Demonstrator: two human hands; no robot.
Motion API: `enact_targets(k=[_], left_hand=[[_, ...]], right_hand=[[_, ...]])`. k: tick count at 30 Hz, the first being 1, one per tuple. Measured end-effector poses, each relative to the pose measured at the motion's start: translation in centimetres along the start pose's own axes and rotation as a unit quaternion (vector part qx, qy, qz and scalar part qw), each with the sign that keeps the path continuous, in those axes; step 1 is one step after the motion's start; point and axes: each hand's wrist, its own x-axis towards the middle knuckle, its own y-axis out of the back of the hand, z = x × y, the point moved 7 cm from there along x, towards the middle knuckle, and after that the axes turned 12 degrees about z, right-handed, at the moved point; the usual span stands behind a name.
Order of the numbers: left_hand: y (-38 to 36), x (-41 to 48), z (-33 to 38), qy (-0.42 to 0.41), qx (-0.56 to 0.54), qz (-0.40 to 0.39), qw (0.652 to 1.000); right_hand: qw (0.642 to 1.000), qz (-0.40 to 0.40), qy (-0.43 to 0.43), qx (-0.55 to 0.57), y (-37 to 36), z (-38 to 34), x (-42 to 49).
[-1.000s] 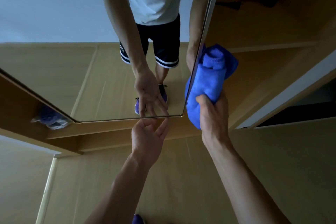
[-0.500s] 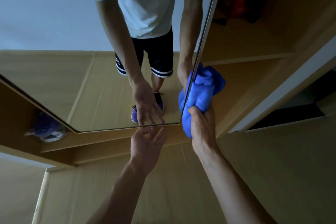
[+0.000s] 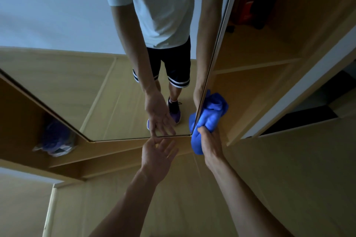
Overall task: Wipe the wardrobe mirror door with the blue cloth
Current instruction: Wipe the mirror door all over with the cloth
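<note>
The wardrobe mirror door [image 3: 96, 90] fills the upper left and reflects a person in a white shirt and dark shorts. My right hand [image 3: 211, 146] grips the bunched blue cloth [image 3: 209, 115] against the door's lower right corner and right edge; part of the cloth shows reflected in the glass. My left hand [image 3: 157, 157] is held out flat with straight fingers, its fingertips at the mirror's bottom edge, holding nothing.
Right of the door the wardrobe stands open, with a wooden shelf [image 3: 256, 65] and dark red items [image 3: 256, 5] at the back. A purple and white bundle [image 3: 54, 140] lies in a low compartment at left. Wooden floor [image 3: 289, 188] spreads below.
The view has tilted up, so the mirror's bottom edge sits lower in frame. My right hand has slid the cloth down the door's right edge toward the bottom corner. My left hand stays put.
</note>
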Motion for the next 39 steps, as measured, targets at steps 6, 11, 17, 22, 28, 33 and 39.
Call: enact_targets(k=[6,11,17,22,28,33,39], left_hand=[[-0.3,-1.0,-0.1,-0.001,0.021,-0.003,1.0],[-0.7,-2.2,-0.7,-0.028,0.149,0.034,0.988],[-4.8,-9.1,1.6,-0.356,0.434,-0.004,0.828],[-9.6,-16.1,5.1,-0.586,0.489,-0.077,0.642],[-15.2,-23.5,8.3,-0.724,0.478,-0.139,0.478],[-18.4,-29.3,10.3,-0.784,0.471,-0.155,0.372],[-21.6,-35.4,12.6,-0.856,0.467,-0.131,0.178]], right_hand=[[1.0,0.01,0.017,0.023,0.0,-2.0,-1.0],[0.995,0.008,0.064,0.08,1.2,-7.0,-1.5],[0.999,-0.001,0.038,-0.005,1.6,-2.8,-1.2],[0.999,-0.01,-0.025,0.04,-0.1,-1.0,-2.0],[0.994,0.003,0.026,0.102,1.1,-9.0,-4.1],[0.987,-0.01,0.104,0.122,2.4,-13.9,-5.5],[0.996,0.015,0.049,0.077,2.4,-11.0,-5.1]])
